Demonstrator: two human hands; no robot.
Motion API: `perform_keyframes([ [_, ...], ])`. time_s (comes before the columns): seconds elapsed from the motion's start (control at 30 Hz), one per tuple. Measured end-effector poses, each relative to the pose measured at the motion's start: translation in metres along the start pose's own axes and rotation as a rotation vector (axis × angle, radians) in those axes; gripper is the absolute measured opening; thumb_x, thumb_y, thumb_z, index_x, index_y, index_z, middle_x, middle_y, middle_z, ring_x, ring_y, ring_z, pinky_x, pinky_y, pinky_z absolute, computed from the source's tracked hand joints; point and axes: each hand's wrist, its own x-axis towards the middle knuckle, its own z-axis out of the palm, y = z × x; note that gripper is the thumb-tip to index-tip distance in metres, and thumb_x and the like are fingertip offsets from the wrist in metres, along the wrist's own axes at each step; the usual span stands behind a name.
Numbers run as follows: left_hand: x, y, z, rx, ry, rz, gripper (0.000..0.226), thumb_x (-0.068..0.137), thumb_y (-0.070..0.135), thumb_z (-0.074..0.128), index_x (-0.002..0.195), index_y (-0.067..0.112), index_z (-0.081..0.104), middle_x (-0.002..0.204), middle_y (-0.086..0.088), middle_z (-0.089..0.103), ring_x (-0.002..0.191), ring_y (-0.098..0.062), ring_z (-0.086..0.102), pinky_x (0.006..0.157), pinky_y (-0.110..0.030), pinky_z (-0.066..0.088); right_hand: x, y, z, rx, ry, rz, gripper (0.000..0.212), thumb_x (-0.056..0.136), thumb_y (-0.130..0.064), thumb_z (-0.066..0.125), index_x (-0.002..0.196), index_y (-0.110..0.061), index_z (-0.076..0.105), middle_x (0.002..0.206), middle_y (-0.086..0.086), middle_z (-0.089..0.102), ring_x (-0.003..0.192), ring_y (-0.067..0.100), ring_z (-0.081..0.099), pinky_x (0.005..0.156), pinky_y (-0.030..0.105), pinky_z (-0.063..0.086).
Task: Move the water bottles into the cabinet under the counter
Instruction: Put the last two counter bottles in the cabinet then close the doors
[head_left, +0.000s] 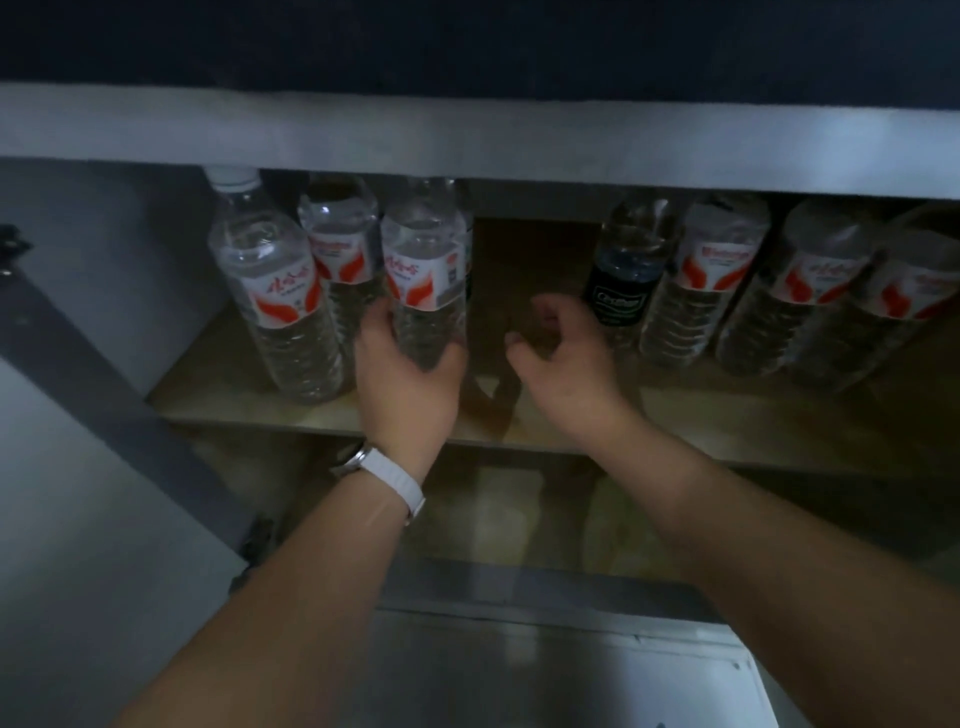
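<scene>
Several clear water bottles with red-and-white labels stand on the cabinet shelf (249, 410) under the counter. My left hand (405, 374), with a white watch strap on its wrist, is wrapped around the lower part of one bottle (423, 270), which stands upright on the shelf beside two others (275, 296) (337, 234). My right hand (561, 358) hovers over the bare gap in the middle of the shelf, fingers curled and apart, holding nothing. To its right stands a dark-labelled bottle (623, 275), then more red-labelled bottles (706, 280).
The grey counter edge (467, 140) overhangs the shelf and hides the bottle tops. An open cabinet door (78, 467) hangs at the left. A lower shelf (519, 514) lies beneath, and the cabinet's bottom frame (519, 587) is nearest me.
</scene>
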Motion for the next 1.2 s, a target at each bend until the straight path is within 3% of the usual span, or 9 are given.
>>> perform_keyframes([
  [0.2,0.011,-0.011,-0.003,-0.075,-0.086,-0.069,0.064,0.083,0.028,0.078,0.14,0.033,0.049,0.126,0.017,0.065,0.118,-0.001,0.06,0.101,-0.038,0.053,0.041,-0.006,0.033,-0.041,-0.085,0.013,0.062,0.09,-0.036,0.066,0.145,-0.026,0.04,0.143,-0.002,0.05,0.127,0.018,0.05,0.093,0.028,0.042],
  [0.37,0.011,-0.019,-0.002,-0.102,-0.021,-0.106,0.051,0.081,0.022,0.08,0.128,0.03,0.062,0.115,0.016,0.071,0.107,-0.003,0.066,0.096,-0.039,0.056,0.07,-0.008,0.052,0.005,-0.113,0.03,0.081,0.082,-0.041,0.076,0.148,-0.019,0.035,0.145,0.002,0.05,0.13,0.022,0.049,0.1,0.036,0.045],
  [0.63,0.012,-0.028,0.005,-0.05,0.111,-0.025,0.049,0.077,0.038,0.079,0.123,0.035,0.062,0.113,0.014,0.069,0.105,-0.005,0.066,0.09,-0.04,0.057,0.081,-0.009,0.076,0.177,-0.167,-0.029,0.059,0.077,-0.025,0.082,0.126,-0.017,0.051,0.126,0.001,0.063,0.115,0.015,0.06,0.092,0.024,0.049],
  [0.73,0.013,-0.032,0.007,-0.033,0.171,-0.043,0.05,0.075,0.041,0.079,0.122,0.035,0.062,0.113,0.012,0.068,0.104,-0.009,0.066,0.088,-0.042,0.057,0.08,-0.015,0.08,0.162,-0.169,-0.045,0.046,0.08,-0.024,0.081,0.116,-0.024,0.053,0.121,-0.002,0.064,0.108,0.008,0.057,0.071,0.006,0.042],
  [0.83,0.013,-0.03,0.009,-0.033,0.187,-0.05,0.049,0.076,0.041,0.08,0.121,0.035,0.062,0.113,0.011,0.067,0.103,-0.009,0.066,0.087,-0.042,0.058,0.083,-0.018,0.083,0.155,-0.154,-0.056,0.029,0.081,-0.026,0.079,0.095,-0.034,0.055,0.112,-0.004,0.066,0.105,0.008,0.059,0.075,0.013,0.043],
  [0.93,0.012,-0.029,0.012,-0.001,0.187,-0.054,0.048,0.076,0.041,0.08,0.12,0.034,0.063,0.114,0.009,0.066,0.102,-0.01,0.066,0.086,-0.041,0.058,0.081,-0.017,0.081,0.172,-0.13,-0.042,0.035,0.08,-0.027,0.08,0.084,-0.041,0.049,0.096,-0.016,0.057,0.099,0.005,0.054,0.08,0.021,0.042],
  [1.03,0.014,-0.03,0.013,0.042,0.167,-0.015,0.046,0.077,0.045,0.076,0.12,0.033,0.065,0.112,0.007,0.068,0.101,-0.011,0.066,0.082,-0.04,0.058,0.076,-0.011,0.074,0.162,-0.105,-0.049,0.039,0.077,-0.034,0.082,0.101,-0.037,0.051,0.102,-0.017,0.057,0.097,0.001,0.055,0.073,0.011,0.039],
  [1.13,0.016,-0.031,0.015,0.068,0.165,-0.015,0.045,0.078,0.046,0.074,0.12,0.031,0.065,0.111,0.006,0.068,0.101,-0.012,0.066,0.081,-0.037,0.058,0.07,-0.001,0.07,0.116,-0.048,0.014,0.061,0.071,-0.041,0.083,0.121,-0.026,0.051,0.117,-0.01,0.063,0.105,0.008,0.058,0.083,0.024,0.047],
  [1.2,0.018,-0.03,0.017,0.072,0.178,-0.021,0.046,0.078,0.047,0.073,0.12,0.03,0.065,0.113,0.006,0.068,0.102,-0.013,0.066,0.082,-0.034,0.056,0.064,0.004,0.064,0.076,0.026,0.053,0.061,0.073,-0.038,0.083,0.122,-0.023,0.051,0.117,-0.009,0.063,0.106,0.011,0.059,0.081,0.028,0.045],
])
